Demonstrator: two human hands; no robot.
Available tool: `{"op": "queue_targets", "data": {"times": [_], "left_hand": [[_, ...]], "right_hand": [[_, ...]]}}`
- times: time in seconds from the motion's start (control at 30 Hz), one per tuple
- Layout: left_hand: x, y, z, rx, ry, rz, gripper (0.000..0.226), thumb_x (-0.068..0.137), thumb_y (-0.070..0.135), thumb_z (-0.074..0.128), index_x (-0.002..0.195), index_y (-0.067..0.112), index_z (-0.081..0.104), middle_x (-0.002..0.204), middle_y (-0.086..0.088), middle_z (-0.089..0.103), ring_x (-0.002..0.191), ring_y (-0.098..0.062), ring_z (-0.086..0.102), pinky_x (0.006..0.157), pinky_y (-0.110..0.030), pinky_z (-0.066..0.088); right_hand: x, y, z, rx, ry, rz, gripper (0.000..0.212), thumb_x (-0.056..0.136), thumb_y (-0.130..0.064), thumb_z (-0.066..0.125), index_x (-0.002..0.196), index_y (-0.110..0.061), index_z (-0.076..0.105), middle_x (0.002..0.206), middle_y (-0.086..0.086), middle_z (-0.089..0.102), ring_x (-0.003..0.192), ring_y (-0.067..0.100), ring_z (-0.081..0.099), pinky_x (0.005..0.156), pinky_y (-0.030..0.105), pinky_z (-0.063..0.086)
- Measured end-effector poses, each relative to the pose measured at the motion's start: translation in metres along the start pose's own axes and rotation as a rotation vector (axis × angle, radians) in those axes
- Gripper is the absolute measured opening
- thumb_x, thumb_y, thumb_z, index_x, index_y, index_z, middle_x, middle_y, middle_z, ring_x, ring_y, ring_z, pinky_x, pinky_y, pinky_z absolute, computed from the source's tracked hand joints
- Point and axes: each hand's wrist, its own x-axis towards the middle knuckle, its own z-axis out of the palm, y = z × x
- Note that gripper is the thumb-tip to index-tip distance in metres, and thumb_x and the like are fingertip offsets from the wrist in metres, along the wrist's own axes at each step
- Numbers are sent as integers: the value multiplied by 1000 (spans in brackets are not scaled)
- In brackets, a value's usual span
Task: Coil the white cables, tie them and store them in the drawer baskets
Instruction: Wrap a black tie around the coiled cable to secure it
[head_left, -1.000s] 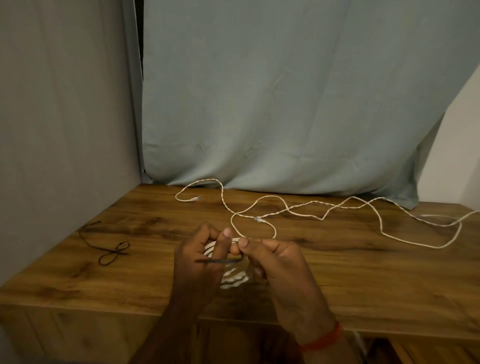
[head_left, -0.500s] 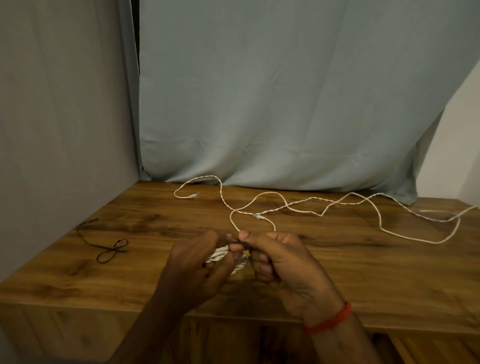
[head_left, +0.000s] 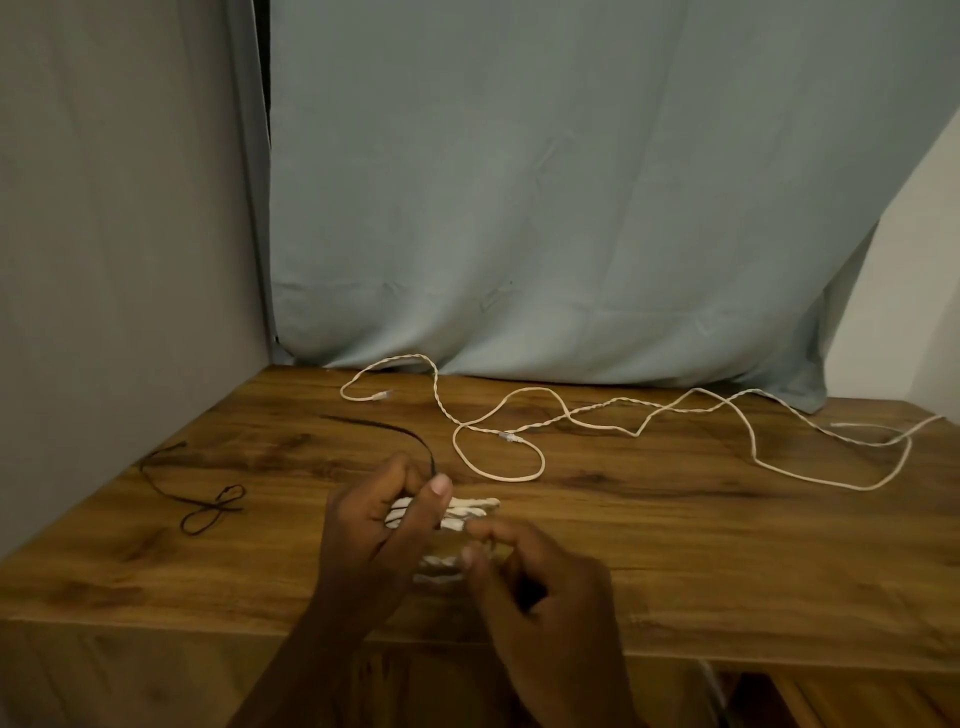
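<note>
Head view: the coiled cable (head_left: 470, 512) is being tied off at lower centre.
The left hand (head_left: 379, 525) pinches the black tie (head_left: 395, 430); a second ago it lay flat between both hands, and now its tail arcs up-left, so the tie is probably tightening. The right hand (head_left: 545, 587) has dropped below the coil, fingers curled; I cannot tell what it grips. A loose cable (head_left: 508, 437) waits on the counter (head_left: 727, 545).
</note>
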Motion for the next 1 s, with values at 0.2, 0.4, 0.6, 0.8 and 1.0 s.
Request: {"op": "queue_targets", "data": {"times": [0.2,0.4,0.6,0.8,1.0], "left_hand": [[-3,2,10,-94,81,-126,37,90,33,57,59,15,46,54,5,49,50,-4,46,53,-18,39],[1,2,11,-137,76,-147,27,88,34,59,63,28,51,57,9,52,52,-4,49,53,-19,41],[0,0,9,-199,271,-327,22,79,35,76,82,36,55,78,-7,66,67,-23,67,61,-37,56],[1,0,11,-183,300,-329,10,89,23,71,88,27,62,85,-2,69,76,-22,70,67,-40,57],[9,3,17,-227,338,-404,27,90,24,69,67,16,57,55,4,60,51,-14,56,55,-35,46]], "right_hand": [[-8,6,10,-298,63,-227,17,91,-37,62,99,-31,76,71,-13,71,57,2,63,54,19,52],[-2,7,26,-335,-150,-63,43,95,-45,38,132,-33,57,107,-8,72,94,16,68,81,36,56],[6,-3,27,-525,-93,-112,37,93,-46,45,124,-34,61,80,-14,72,65,9,67,53,28,51],[9,-5,32,-644,-4,-136,39,89,-48,47,120,-34,65,83,-14,74,61,12,67,49,31,51],[23,-3,28,-729,51,-221,29,88,-38,57,112,-28,71,75,-8,72,51,16,63,42,29,47]]}}
